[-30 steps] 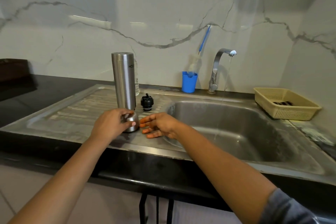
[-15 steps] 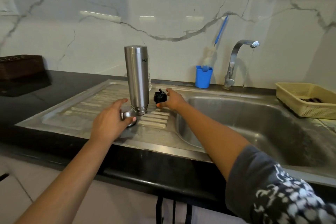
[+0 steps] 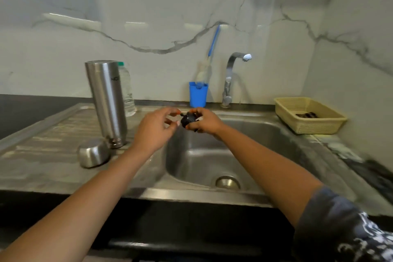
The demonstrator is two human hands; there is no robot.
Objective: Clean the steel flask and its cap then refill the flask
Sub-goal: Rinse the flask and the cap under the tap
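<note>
The small black stopper (image 3: 188,119) is held over the near-left edge of the sink (image 3: 265,155), the right hand (image 3: 205,123) keeping a pinching grip on it; the left hand (image 3: 155,128) curls toward its tip, though I cannot tell whether it already grips. With 2 hands working so small a part, it may well slip and drop into the basin. The steel flask (image 3: 106,100) stands mouth-down on the draining board, tall, shiny and likely tippy on that narrow end, its domed steel cap (image 3: 93,153) touching it; a careless left elbow could topple it.
</note>
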